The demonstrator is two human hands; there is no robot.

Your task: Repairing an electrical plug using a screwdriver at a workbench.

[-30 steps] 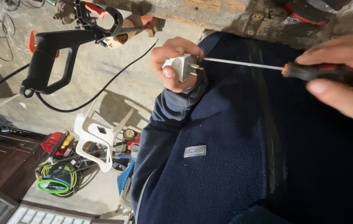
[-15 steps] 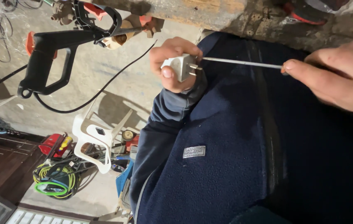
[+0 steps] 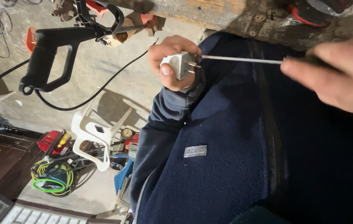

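A white plug [image 3: 179,64] with metal prongs is gripped in the left hand [image 3: 172,60], the fingers curled around its body and the thumb pressed on its face, with the prongs turned toward the right. A screwdriver [image 3: 243,60] is held in the right hand [image 3: 336,74], which is clenched around the handle so that the handle is mostly hidden; the thin metal shaft is stretched level across the dark blue fleece jacket [image 3: 226,166], and its tip is set at the prongs of the plug. The plug is kept in front of the chest, just below the edge of a worn wooden bench [image 3: 226,14]. A black power tool handle [image 3: 52,54] with a black cord [image 3: 93,93] is seen hanging at the left. Farther off, a white plastic chair [image 3: 95,139] and a coil of yellow and green cable [image 3: 52,176] are seen on the concrete floor.
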